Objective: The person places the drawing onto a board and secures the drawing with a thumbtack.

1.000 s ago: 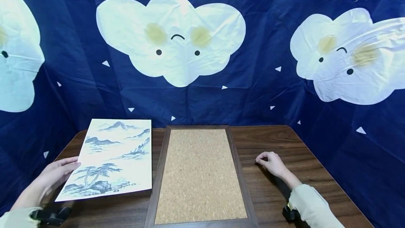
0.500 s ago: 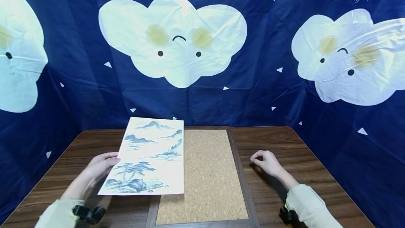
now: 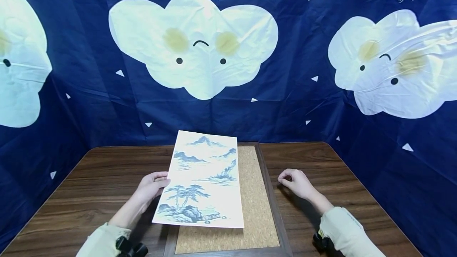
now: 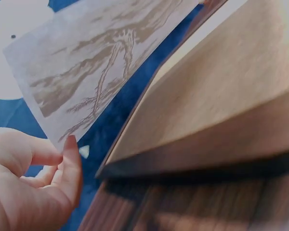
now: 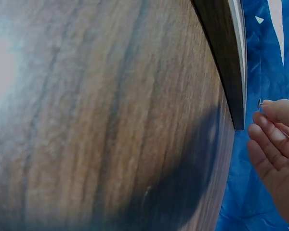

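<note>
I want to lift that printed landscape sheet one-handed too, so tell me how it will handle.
The thin paper sheet printed with an ink landscape is probably light: the left hand holds it by one edge only. It seems fairly stiff, staying flat above the wood-framed cork board. A harder pinch would likely crease it.

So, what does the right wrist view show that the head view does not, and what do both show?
Only the right wrist view shows a small pin pinched in the right hand. Only the head view shows the left hand holding the landscape painting over the cork board, and the cloud-print backdrop. Both show the wooden table, the board's dark frame and the right hand.
</note>
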Motion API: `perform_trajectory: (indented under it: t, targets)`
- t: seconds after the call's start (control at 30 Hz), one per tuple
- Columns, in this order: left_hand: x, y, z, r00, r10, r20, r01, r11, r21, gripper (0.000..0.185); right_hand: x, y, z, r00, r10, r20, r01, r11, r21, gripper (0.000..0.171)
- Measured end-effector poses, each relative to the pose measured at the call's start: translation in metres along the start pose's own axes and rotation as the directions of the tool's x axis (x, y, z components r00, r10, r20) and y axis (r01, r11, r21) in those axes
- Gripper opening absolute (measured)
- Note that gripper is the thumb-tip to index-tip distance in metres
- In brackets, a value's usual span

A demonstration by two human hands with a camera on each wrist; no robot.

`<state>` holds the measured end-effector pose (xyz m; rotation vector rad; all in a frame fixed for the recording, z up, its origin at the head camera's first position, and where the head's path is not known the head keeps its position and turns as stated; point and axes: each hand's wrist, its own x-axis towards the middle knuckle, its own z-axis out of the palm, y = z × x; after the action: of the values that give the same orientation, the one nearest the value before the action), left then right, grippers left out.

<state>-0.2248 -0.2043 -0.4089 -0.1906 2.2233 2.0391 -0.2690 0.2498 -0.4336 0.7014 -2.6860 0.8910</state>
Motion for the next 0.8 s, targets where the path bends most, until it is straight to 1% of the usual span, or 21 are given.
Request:
perform_trajectory:
  t: [0.17, 0.37, 0.5, 0.57, 0.67, 0.8]
  targets:
    - [-0.004, 0.001, 0.023, 1.000, 0.008, -0.005, -0.008, 1.000, -0.008, 0.037, 0.002, -0.002, 0.000, 1.000, -0.005, 0.010, 0.004, 0.999, 0.045, 0.005]
    - [-0.009, 0.000, 0.046, 0.999, 0.025, -0.037, -0.026, 0.999, -0.019, 0.031, 0.005, -0.005, 0.004, 0.998, 0.056, 0.043, -0.062, 0.987, 0.151, 0.004]
    - [-0.013, -0.002, 0.059, 0.998, 0.028, -0.052, -0.028, 1.000, -0.013, 0.029, 0.008, -0.009, 0.007, 0.994, 0.089, 0.059, -0.100, 0.970, 0.223, 0.005]
    - [-0.015, -0.003, 0.064, 0.998, 0.031, -0.058, -0.031, 0.999, 0.008, 0.028, 0.010, -0.011, 0.009, 0.992, 0.098, 0.075, -0.115, 0.953, 0.279, 0.005]
    - [-0.018, -0.004, 0.071, 0.997, 0.027, -0.067, -0.024, 0.999, 0.034, 0.027, 0.013, -0.014, 0.012, 0.989, 0.106, 0.098, -0.136, 0.915, 0.380, 0.005]
    - [-0.021, -0.007, 0.075, 0.997, 0.020, -0.078, -0.018, 0.999, 0.027, 0.028, 0.016, -0.018, 0.016, 0.985, 0.120, 0.122, -0.164, 0.868, 0.470, 0.005]
